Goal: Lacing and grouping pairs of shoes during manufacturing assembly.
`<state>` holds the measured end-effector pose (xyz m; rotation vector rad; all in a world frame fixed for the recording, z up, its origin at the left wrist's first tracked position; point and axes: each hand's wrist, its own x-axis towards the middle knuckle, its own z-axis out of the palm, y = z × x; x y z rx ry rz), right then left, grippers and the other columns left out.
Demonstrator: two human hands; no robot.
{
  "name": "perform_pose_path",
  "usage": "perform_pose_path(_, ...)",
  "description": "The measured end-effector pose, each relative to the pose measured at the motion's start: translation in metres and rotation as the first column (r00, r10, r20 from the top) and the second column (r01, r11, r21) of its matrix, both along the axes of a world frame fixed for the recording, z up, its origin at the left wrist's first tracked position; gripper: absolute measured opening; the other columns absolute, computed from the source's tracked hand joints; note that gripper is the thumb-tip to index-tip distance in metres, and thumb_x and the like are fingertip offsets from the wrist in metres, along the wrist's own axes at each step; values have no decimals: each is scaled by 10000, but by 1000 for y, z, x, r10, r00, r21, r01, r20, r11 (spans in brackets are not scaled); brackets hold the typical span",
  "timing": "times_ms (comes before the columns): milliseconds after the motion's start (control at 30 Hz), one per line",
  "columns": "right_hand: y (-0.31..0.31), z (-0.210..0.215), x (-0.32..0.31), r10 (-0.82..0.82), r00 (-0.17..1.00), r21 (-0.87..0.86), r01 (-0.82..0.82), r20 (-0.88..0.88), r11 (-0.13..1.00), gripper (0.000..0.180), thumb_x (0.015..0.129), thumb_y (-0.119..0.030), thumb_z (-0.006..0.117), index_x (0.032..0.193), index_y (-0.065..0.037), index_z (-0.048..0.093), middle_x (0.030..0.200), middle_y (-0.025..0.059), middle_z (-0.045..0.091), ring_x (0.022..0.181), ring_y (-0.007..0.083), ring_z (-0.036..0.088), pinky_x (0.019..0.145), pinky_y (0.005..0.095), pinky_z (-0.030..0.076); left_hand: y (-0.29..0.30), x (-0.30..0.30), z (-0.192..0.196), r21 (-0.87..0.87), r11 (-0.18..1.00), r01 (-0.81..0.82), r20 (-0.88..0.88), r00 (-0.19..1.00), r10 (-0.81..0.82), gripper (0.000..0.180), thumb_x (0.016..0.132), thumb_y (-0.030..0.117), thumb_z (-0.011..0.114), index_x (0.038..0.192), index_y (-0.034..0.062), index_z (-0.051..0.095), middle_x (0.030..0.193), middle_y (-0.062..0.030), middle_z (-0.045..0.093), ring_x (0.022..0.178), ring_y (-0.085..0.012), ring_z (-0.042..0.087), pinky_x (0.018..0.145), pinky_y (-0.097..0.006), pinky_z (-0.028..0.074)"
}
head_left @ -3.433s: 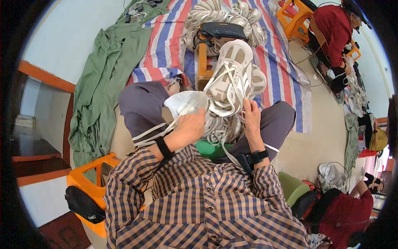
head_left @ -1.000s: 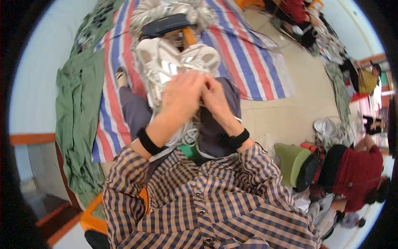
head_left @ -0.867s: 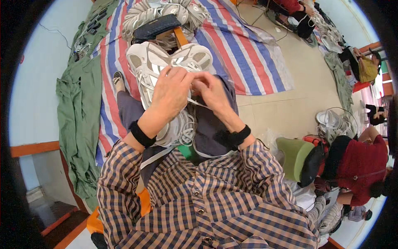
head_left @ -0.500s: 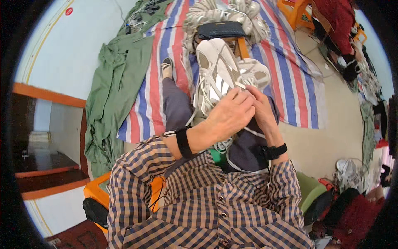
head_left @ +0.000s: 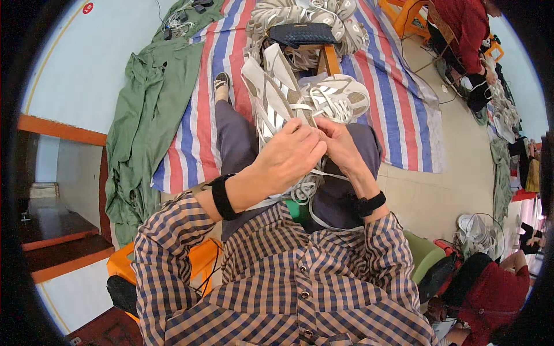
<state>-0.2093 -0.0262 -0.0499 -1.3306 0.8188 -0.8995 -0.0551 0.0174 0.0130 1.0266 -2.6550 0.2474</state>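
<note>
A pair of white and grey sneakers (head_left: 268, 92) stands tilted in front of my lap, with loose white shoelaces (head_left: 303, 107) around it. My left hand (head_left: 293, 154) is closed at the near end of these shoes, its fingertips pinched on a white shoelace. Right beside it, my right hand (head_left: 341, 147) is closed too, thumb and fingers meeting the left fingertips at the same lace. The exact grip is partly hidden by the fingers. Another white and grey sneaker (head_left: 340, 98) lies just beyond my right hand. More lace (head_left: 306, 187) hangs below the hands onto my lap.
A pile of similar sneakers (head_left: 352, 34) lies beyond, near a dark woven pouch (head_left: 301, 34) on an orange-legged stool. Striped sheeting (head_left: 398, 115) covers the floor; green cloth (head_left: 147, 109) lies left. People in dark red tops (head_left: 461, 29) work at the right.
The sneaker pair has swung left and tipped more on edge, showing its gap and laces. Both hands have shifted slightly left with it and stay together. The view has turned a little.
</note>
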Motion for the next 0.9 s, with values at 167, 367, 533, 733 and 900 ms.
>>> perform_pose_path(167, -26, -16, -17, -336, 930, 343, 269, 151, 900, 184, 875, -128, 544, 1006, -39, 638, 913, 15, 634, 807, 119, 572, 743, 267, 462, -5, 9, 5, 12, 997, 74, -90, 993, -72, 174, 693, 141, 566, 836, 79, 489, 670, -15, 472, 696, -178, 503, 708, -330, 352)
perform_pose_path(367, -46, -18, -38, -520, 735, 659, 134, 435, 740, 298, 900, -145, 529, 1171, -23, 536, 1162, 92, 585, 1064, 230, 550, 955, 412, 415, 7, 38, 33, 136, 985, -109, -21, 993, 113, 343, 648, 194, 729, 872, 98, 487, 731, -47, 540, 755, -229, 535, 736, -349, 347)
perform_pose_path(533, -51, -31, -55, -572, 658, 714, 74, 489, 696, 343, 903, -109, 509, 1237, -31, 496, 1234, 103, 541, 1122, 239, 522, 985, 416, 404, 12, 57, 33, 178, 976, -125, -9, 992, 129, 320, 651, 204, 731, 846, 89, 505, 739, -49, 548, 751, -225, 527, 752, -344, 353)
perform_pose_path(733, -40, -29, -27, -546, 675, 710, 45, 497, 703, 324, 890, -100, 530, 1210, -56, 529, 1174, 56, 583, 1073, 203, 552, 949, 402, 437, 74, 107, -65, 753, 512, -413, -112, 687, 718, 290, 768, 212, 668, 973, 60, 530, 767, -121, 599, 679, -278, 574, 622, -356, 414)
perform_pose_path(900, -40, -33, -41, -574, 638, 696, 81, 514, 713, 312, 887, -102, 547, 1191, -35, 539, 1176, 58, 582, 1061, 192, 559, 941, 363, 447, 68, 84, -50, 759, 548, -352, -179, 697, 694, 337, 786, 215, 646, 1053, 52, 519, 806, -161, 605, 720, -349, 585, 654, -383, 459)
